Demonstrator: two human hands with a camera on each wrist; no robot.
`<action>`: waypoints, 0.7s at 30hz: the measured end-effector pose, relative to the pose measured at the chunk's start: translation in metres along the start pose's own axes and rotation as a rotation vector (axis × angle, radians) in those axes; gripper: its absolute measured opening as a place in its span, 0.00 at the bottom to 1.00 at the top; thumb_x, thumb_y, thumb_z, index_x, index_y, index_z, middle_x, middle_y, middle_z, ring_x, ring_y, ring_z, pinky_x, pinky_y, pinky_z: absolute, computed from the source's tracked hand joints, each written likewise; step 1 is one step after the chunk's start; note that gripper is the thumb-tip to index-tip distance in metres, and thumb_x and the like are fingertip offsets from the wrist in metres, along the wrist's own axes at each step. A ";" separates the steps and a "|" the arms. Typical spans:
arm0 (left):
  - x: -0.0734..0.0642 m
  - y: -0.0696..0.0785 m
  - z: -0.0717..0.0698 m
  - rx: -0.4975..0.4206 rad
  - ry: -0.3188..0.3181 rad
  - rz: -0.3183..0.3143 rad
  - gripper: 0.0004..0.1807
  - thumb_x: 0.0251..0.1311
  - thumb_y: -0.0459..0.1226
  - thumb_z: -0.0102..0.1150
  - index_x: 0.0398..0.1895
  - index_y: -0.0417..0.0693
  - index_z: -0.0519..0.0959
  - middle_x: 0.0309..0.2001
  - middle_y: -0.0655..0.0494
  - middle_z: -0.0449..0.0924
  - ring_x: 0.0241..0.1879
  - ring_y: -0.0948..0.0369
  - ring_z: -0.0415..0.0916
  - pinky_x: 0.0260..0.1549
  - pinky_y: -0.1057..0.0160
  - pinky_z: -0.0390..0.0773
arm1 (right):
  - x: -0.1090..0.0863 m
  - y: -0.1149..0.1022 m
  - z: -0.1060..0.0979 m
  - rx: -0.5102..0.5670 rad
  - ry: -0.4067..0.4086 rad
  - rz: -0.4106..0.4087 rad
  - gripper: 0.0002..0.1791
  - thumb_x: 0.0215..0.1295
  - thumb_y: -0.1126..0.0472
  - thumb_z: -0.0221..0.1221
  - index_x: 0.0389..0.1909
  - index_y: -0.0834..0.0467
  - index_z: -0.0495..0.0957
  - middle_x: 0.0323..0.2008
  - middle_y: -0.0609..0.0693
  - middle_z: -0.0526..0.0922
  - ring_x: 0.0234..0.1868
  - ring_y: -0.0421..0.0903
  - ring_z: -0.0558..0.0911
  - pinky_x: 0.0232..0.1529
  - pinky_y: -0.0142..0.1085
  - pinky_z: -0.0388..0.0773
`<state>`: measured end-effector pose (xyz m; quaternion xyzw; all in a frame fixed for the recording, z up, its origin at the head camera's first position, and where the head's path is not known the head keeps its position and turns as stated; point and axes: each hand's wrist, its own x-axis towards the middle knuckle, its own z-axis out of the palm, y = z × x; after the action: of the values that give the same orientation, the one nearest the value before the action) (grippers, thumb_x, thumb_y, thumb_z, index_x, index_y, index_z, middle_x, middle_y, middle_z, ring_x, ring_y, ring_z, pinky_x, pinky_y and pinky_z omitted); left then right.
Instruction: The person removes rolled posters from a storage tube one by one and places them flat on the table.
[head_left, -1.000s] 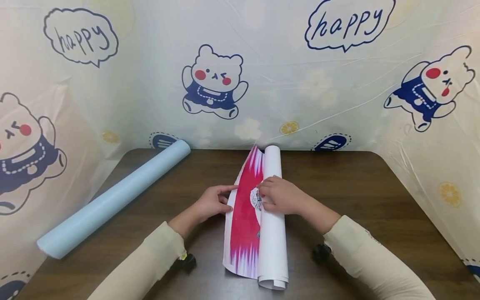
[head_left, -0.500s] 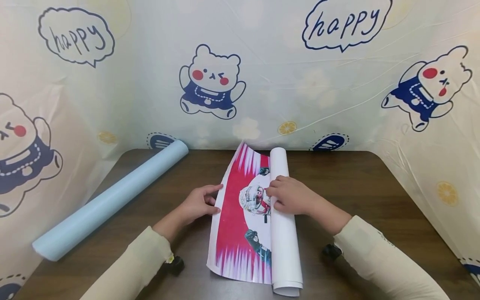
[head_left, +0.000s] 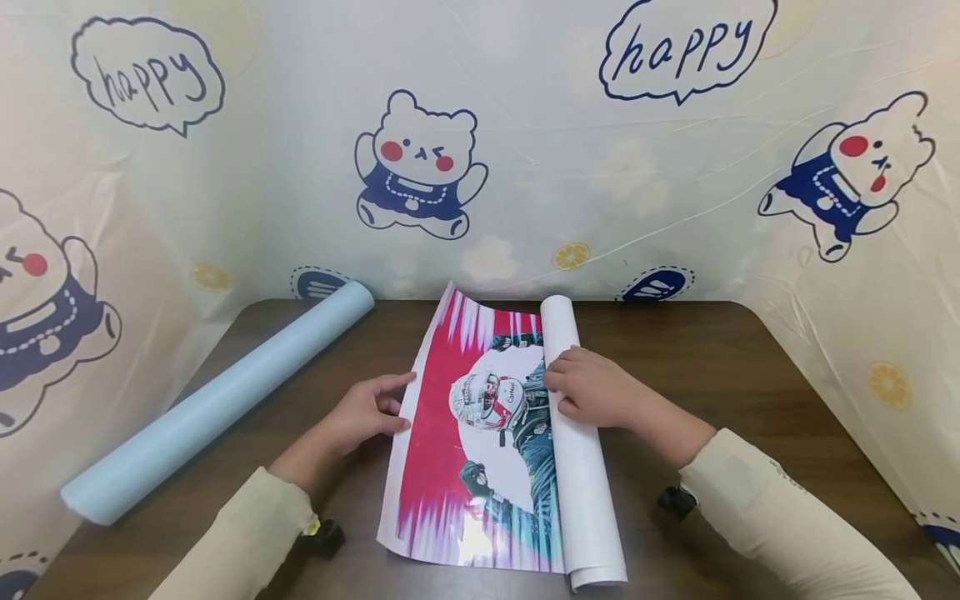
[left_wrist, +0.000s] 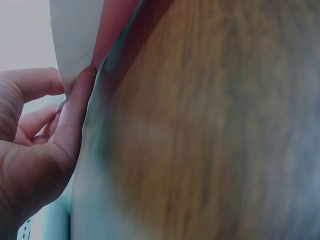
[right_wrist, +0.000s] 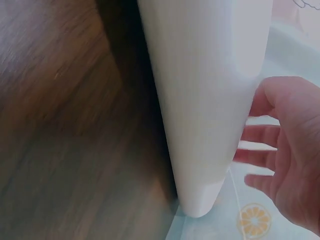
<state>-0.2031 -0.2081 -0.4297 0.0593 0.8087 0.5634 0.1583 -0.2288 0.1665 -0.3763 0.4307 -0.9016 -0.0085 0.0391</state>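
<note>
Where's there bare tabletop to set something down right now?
Largest patch: the brown tabletop right of the poster's rolled part, behind the right forearm. Another: the wedge between the light-blue roll and the left grip, running back beside the poster. Crowded: the middle, where the poster lies between the left grip and right grip.

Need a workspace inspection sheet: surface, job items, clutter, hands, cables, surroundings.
Surface: dark wood-grain table.
Job items: poster, partly unrolled, red-and-purple print facing up, glare near its front edge; rolled part white side out, along the right.
Clutter: pale blue roll lying diagonally at left, touched by neither hand.
Hands: left hand pinches the poster's left margin; right hand rests on the rolled part.
Cables: nothing seen.
Surroundings: cartoon-printed sheeting behind and at both sides.
</note>
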 end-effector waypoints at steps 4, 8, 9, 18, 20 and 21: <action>-0.004 -0.001 -0.006 0.016 0.028 -0.020 0.44 0.51 0.36 0.74 0.72 0.50 0.64 0.40 0.44 0.81 0.36 0.51 0.84 0.39 0.54 0.84 | -0.004 0.006 0.001 -0.041 -0.007 0.001 0.18 0.61 0.47 0.64 0.48 0.52 0.83 0.45 0.53 0.79 0.48 0.52 0.74 0.62 0.52 0.68; -0.008 -0.002 -0.013 0.030 0.030 -0.025 0.45 0.51 0.36 0.74 0.73 0.49 0.63 0.42 0.44 0.80 0.37 0.51 0.84 0.39 0.54 0.84 | -0.010 0.012 0.000 -0.041 -0.025 0.022 0.23 0.60 0.45 0.64 0.51 0.55 0.81 0.52 0.56 0.78 0.54 0.55 0.74 0.64 0.53 0.65; -0.009 -0.003 -0.015 0.029 0.030 -0.025 0.45 0.51 0.36 0.73 0.73 0.49 0.63 0.42 0.44 0.80 0.37 0.51 0.84 0.39 0.53 0.84 | -0.011 0.013 -0.001 -0.025 -0.030 0.025 0.23 0.60 0.47 0.64 0.52 0.55 0.81 0.55 0.57 0.78 0.57 0.56 0.74 0.65 0.54 0.64; -0.017 -0.002 -0.030 0.050 0.051 -0.024 0.46 0.51 0.36 0.73 0.74 0.48 0.60 0.45 0.42 0.79 0.37 0.51 0.84 0.38 0.52 0.84 | -0.026 0.019 -0.007 0.114 -0.058 0.038 0.19 0.63 0.58 0.63 0.54 0.58 0.81 0.61 0.57 0.77 0.65 0.61 0.70 0.67 0.58 0.57; -0.017 -0.002 -0.033 0.065 0.054 -0.025 0.46 0.51 0.37 0.73 0.74 0.48 0.60 0.45 0.42 0.79 0.37 0.52 0.84 0.38 0.52 0.84 | -0.030 0.020 -0.007 0.112 -0.056 0.062 0.23 0.62 0.54 0.64 0.56 0.60 0.79 0.60 0.58 0.77 0.65 0.60 0.70 0.68 0.57 0.57; -0.018 -0.002 -0.035 0.071 0.055 -0.025 0.46 0.51 0.37 0.73 0.74 0.48 0.60 0.45 0.43 0.79 0.37 0.52 0.84 0.38 0.52 0.84 | -0.031 0.020 -0.007 0.105 -0.053 0.073 0.25 0.62 0.52 0.65 0.57 0.61 0.78 0.59 0.58 0.78 0.65 0.60 0.70 0.68 0.56 0.57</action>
<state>-0.1976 -0.2446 -0.4176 0.0391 0.8329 0.5339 0.1408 -0.2247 0.2033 -0.3706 0.3987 -0.9166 0.0290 -0.0073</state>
